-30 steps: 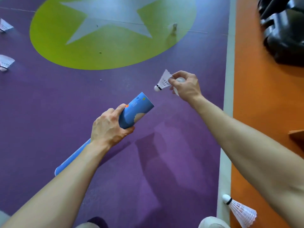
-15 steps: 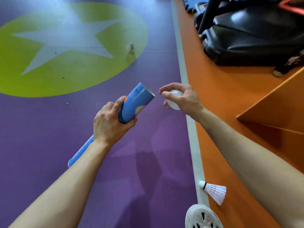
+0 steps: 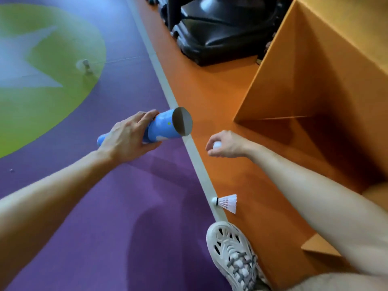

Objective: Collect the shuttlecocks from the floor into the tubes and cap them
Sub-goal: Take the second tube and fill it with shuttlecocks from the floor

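My left hand grips a blue shuttlecock tube near its open end, and the brown mouth faces right and towards me. To the right and slightly lower, my right hand curls its fingers round a small white round cap, clear of the tube. One white shuttlecock lies on its side at the edge of the orange floor, just ahead of my shoe. Another shuttlecock, blurred, stands far off on the green circle. What is inside the tube cannot be seen.
A large orange box structure fills the right side. Black padded equipment stands at the back. A grey line divides the purple floor from the orange floor. My white shoe is at the bottom.
A second ago my right hand pinched a shuttlecock along with the cap; now only the cap is there. The hand has dropped away from the tube mouth, and my view has swung right.
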`<state>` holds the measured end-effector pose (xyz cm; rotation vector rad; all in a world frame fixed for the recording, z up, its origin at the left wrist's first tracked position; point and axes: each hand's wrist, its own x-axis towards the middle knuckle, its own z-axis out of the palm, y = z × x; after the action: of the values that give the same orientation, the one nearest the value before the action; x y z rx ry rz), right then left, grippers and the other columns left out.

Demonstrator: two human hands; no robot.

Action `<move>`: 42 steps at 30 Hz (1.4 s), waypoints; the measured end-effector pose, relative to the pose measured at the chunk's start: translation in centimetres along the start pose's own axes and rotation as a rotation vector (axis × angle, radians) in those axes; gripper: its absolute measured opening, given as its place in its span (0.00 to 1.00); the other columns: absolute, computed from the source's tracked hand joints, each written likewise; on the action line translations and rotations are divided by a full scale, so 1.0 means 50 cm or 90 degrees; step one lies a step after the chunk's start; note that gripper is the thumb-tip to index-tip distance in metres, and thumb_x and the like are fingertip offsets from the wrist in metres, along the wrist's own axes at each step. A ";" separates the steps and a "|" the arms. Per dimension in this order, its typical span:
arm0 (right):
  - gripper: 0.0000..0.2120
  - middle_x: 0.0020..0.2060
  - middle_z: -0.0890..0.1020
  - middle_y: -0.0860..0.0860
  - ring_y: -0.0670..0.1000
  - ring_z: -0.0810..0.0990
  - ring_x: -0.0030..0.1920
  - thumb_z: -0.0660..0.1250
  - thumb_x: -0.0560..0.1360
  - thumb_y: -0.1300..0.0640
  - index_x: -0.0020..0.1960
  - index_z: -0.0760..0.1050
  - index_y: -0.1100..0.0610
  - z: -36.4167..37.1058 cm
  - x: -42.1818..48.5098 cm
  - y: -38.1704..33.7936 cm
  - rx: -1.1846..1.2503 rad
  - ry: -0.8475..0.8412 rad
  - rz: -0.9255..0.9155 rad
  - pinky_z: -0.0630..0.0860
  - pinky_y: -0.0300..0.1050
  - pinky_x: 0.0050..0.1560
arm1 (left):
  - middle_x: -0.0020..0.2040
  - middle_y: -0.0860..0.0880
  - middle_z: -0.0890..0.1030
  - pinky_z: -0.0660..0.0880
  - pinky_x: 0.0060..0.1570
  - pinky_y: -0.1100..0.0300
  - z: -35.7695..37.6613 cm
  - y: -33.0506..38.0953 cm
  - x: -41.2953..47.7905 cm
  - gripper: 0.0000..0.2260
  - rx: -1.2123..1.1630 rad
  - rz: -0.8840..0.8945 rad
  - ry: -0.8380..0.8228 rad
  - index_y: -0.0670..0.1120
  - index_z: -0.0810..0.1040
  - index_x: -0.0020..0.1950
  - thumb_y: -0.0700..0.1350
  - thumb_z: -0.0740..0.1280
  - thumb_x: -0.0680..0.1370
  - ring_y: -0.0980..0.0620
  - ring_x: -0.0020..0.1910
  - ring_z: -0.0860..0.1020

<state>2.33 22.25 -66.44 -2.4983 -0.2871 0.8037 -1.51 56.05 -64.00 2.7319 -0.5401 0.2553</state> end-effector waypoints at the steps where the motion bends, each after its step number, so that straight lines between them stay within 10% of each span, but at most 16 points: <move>1: 0.08 0.49 0.87 0.47 0.48 0.86 0.48 0.76 0.72 0.48 0.51 0.85 0.46 0.013 -0.017 0.015 -0.040 -0.006 0.011 0.83 0.47 0.52 | 0.62 0.47 0.81 0.81 0.45 0.42 -0.001 -0.001 0.003 0.36 0.015 0.048 -0.045 0.51 0.70 0.78 0.58 0.80 0.74 0.37 0.54 0.83; 7: 0.22 0.54 0.79 0.45 0.50 0.79 0.56 0.79 0.68 0.39 0.59 0.82 0.44 0.117 -0.078 0.075 -0.201 -0.102 0.081 0.80 0.48 0.54 | 0.57 0.47 0.81 0.76 0.48 0.46 0.067 0.023 0.005 0.37 0.016 0.129 -0.072 0.49 0.72 0.77 0.54 0.83 0.72 0.38 0.52 0.82; 13: 0.35 0.47 0.83 0.45 0.51 0.84 0.44 0.78 0.54 0.28 0.54 0.80 0.46 0.175 -0.109 0.065 -0.354 -0.199 0.171 0.84 0.50 0.42 | 0.55 0.45 0.82 0.79 0.46 0.44 0.060 0.001 -0.006 0.38 0.042 0.150 -0.085 0.49 0.72 0.78 0.54 0.83 0.71 0.37 0.49 0.83; 16: 0.35 0.43 0.81 0.45 0.41 0.82 0.31 0.78 0.64 0.30 0.53 0.77 0.58 0.257 -0.106 0.110 -0.421 -0.234 0.157 0.86 0.46 0.37 | 0.56 0.46 0.82 0.80 0.45 0.44 0.040 -0.024 -0.021 0.38 0.057 0.123 -0.083 0.50 0.71 0.77 0.55 0.83 0.71 0.36 0.48 0.83; 17: 0.29 0.43 0.78 0.44 0.36 0.80 0.28 0.74 0.67 0.27 0.56 0.74 0.45 0.294 -0.104 0.138 -0.442 -0.188 0.152 0.86 0.45 0.42 | 0.56 0.45 0.82 0.80 0.45 0.43 0.031 -0.036 -0.027 0.39 0.066 0.108 -0.085 0.51 0.70 0.77 0.56 0.83 0.71 0.35 0.48 0.83; 18: 0.54 0.41 0.77 0.45 0.37 0.80 0.28 0.72 0.67 0.25 0.67 0.58 0.68 0.291 -0.080 0.159 -0.445 -0.193 0.082 0.87 0.49 0.47 | 0.57 0.45 0.83 0.80 0.44 0.43 0.020 -0.047 -0.034 0.39 0.075 0.091 -0.085 0.51 0.70 0.78 0.57 0.83 0.71 0.35 0.49 0.84; 20: 0.34 0.37 0.82 0.47 0.47 0.84 0.33 0.73 0.68 0.33 0.55 0.79 0.63 0.255 -0.033 0.102 -0.396 -0.284 0.090 0.87 0.56 0.45 | 0.58 0.46 0.83 0.80 0.43 0.44 -0.011 -0.068 -0.052 0.40 0.089 0.051 -0.078 0.52 0.68 0.79 0.60 0.82 0.72 0.35 0.50 0.84; 23: 0.18 0.34 0.84 0.48 0.54 0.84 0.39 0.70 0.68 0.38 0.47 0.81 0.51 0.103 0.020 -0.100 -0.383 -0.145 0.012 0.84 0.48 0.40 | 0.59 0.46 0.83 0.80 0.42 0.44 -0.073 -0.095 -0.095 0.40 0.101 -0.023 -0.044 0.52 0.68 0.79 0.61 0.82 0.72 0.35 0.51 0.84; 30: 0.15 0.44 0.87 0.55 0.56 0.88 0.40 0.74 0.74 0.42 0.52 0.85 0.53 -0.113 0.019 -0.583 -0.131 0.061 -0.209 0.85 0.50 0.38 | 0.61 0.46 0.85 0.76 0.46 0.48 -0.306 -0.140 -0.277 0.40 0.030 -0.294 0.008 0.56 0.68 0.77 0.56 0.85 0.71 0.37 0.55 0.84; 38: 0.15 0.40 0.78 0.60 0.64 0.88 0.41 0.78 0.73 0.51 0.45 0.81 0.63 0.027 -0.077 -0.831 0.199 -0.143 -0.256 0.86 0.61 0.40 | 0.51 0.58 0.86 0.79 0.50 0.54 -0.403 -0.117 -0.479 0.36 -0.180 -0.549 0.137 0.59 0.73 0.71 0.49 0.86 0.68 0.57 0.50 0.84; 42: 0.19 0.50 0.85 0.67 0.63 0.88 0.39 0.78 0.72 0.50 0.54 0.83 0.65 0.051 -0.098 -0.811 0.165 -0.153 -0.245 0.84 0.60 0.43 | 0.46 0.58 0.83 0.77 0.47 0.51 -0.378 -0.134 -0.494 0.36 -0.141 -0.577 0.050 0.61 0.71 0.71 0.53 0.84 0.68 0.47 0.48 0.82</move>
<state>-5.01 56.26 -44.84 -2.0193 -0.6776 0.9107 -23.40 77.06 -54.42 2.4397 0.6561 0.0570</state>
